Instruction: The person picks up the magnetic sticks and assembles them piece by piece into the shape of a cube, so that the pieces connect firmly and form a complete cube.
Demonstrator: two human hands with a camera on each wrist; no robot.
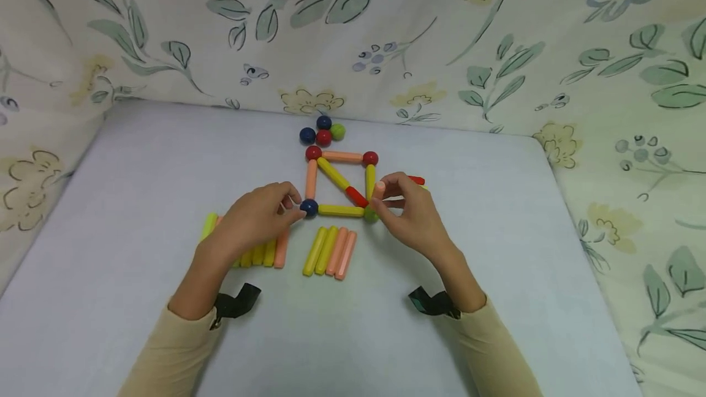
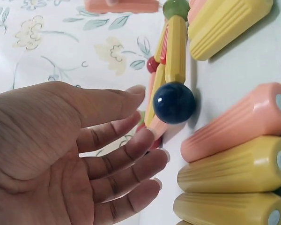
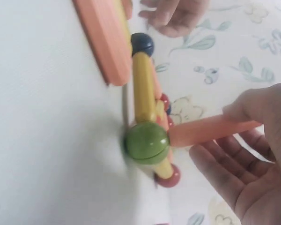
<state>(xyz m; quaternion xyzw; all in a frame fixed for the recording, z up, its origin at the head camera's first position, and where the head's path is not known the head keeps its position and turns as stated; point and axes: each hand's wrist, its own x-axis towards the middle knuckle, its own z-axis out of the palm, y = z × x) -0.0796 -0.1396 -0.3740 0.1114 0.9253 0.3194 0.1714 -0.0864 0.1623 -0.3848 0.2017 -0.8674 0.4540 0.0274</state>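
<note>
On the table lies a square frame of magnetic sticks and balls, with red balls [image 1: 313,152] at its far corners, a blue ball [image 1: 309,207] near left and a green ball [image 3: 147,143] near right. A yellow-and-red diagonal [image 1: 333,173] crosses it. My right hand [image 1: 410,213] pinches a salmon stick [image 3: 206,130] between thumb and fingers; the stick stands up from the green ball, its lower end at the ball. Beside the blue ball is my left hand [image 1: 256,216], fingers spread loosely with nothing in them, as the left wrist view shows.
Several loose balls [image 1: 323,137] sit beyond the frame. Yellow and salmon sticks [image 1: 330,253] lie in front of it, and another row [image 1: 269,253] is partly under my left hand. A red stick [image 1: 416,180] shows behind my right hand. A floral cloth [image 1: 342,48] hangs behind.
</note>
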